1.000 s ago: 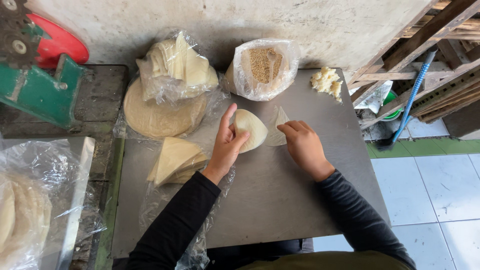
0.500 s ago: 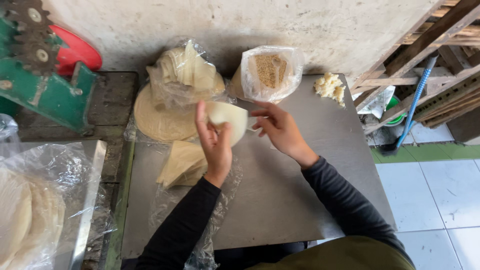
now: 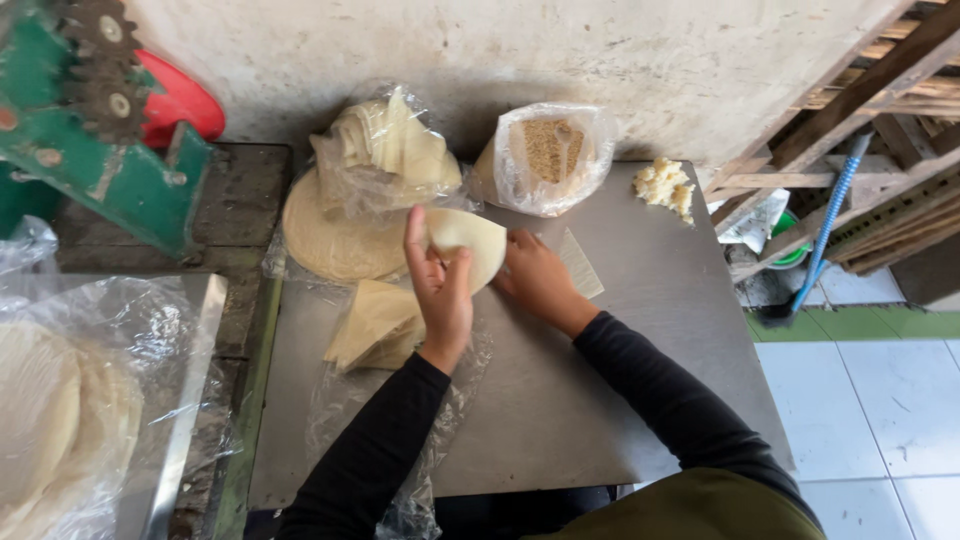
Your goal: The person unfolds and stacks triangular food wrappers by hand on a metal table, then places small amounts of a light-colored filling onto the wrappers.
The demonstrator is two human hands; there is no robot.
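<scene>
Above the steel desk (image 3: 600,400), a pale dough round (image 3: 468,245) is being gripped between the left hand (image 3: 440,290) at seven o'clock and the right hand (image 3: 535,280) at four o'clock, both equally near.

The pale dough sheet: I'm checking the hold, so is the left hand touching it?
Touching. The head view shows the left hand with thumb and fingers against the pale dough sheet, lifted off the metal table.

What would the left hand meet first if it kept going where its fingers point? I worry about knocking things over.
Probably the clear plastic bag of folded pale dough sheets, just beyond the left hand; depth is unclear.
</scene>
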